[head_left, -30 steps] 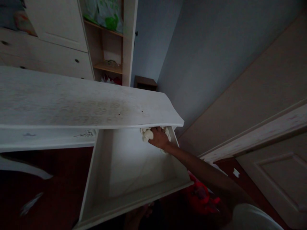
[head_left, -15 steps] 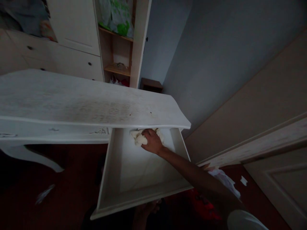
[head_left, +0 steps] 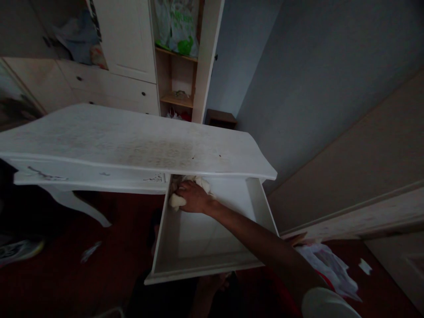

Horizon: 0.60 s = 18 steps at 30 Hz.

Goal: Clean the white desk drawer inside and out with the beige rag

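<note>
My right hand (head_left: pixel 193 197) reaches into the pulled-out white drawer (head_left: pixel 159 247) of a white table (head_left: pixel 132 143). Its fingers are closed on a crumpled whitish cloth (head_left: pixel 176 201), pressed against the drawer's back left corner under the tabletop edge. My left hand (head_left: pixel 217 281) shows only dimly below the drawer's front edge, in shadow, and its fingers cannot be made out.
A white wardrobe with small drawers (head_left: pixel 109 90) and open wooden shelves (head_left: pixel 177 99) holding a plastic bag (head_left: pixel 177 26) stands behind the table. A grey wall (head_left: pixel 314 79) is at the right. White and red stuff (head_left: pixel 324 263) lies on the dark red floor (head_left: pixel 99 274).
My right hand has slid the cloth leftward along the back of the drawer, from the right corner to the left one. The view has shifted so the table sits further right.
</note>
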Available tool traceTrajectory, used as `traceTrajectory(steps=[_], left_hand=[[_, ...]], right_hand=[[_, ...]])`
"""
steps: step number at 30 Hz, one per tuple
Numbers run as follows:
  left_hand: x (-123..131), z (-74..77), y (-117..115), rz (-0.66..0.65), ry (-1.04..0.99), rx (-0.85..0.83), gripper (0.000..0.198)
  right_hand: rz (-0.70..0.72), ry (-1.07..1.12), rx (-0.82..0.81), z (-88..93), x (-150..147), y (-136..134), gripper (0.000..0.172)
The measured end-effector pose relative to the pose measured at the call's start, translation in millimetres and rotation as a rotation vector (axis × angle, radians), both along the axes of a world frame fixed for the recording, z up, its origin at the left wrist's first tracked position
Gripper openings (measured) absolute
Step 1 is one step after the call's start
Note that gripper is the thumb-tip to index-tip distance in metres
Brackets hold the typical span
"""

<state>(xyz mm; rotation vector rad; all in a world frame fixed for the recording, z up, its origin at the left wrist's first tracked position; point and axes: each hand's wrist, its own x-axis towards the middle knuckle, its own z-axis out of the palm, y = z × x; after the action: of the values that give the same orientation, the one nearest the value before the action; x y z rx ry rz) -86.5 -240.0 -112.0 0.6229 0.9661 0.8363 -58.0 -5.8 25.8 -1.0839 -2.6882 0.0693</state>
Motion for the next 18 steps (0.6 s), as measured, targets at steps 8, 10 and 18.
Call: traceTrajectory(steps=[8,10,18], left_hand=[[1,16.1,-3,0.052,-0.016,0.010,0.072],[2,15.9,-3,0.060,-0.018,0.002,0.072],[1,18.4,-2,0.017,-0.013,0.019,0.073]], right_hand=[[0.216,-0.056,-0.075,4.5,4,-41,0.026],[0.282,-0.081,-0.096,5.3,3,-56,0.030],[0.485,-0.204,-0.262,18.1,1,-94,0.017]])
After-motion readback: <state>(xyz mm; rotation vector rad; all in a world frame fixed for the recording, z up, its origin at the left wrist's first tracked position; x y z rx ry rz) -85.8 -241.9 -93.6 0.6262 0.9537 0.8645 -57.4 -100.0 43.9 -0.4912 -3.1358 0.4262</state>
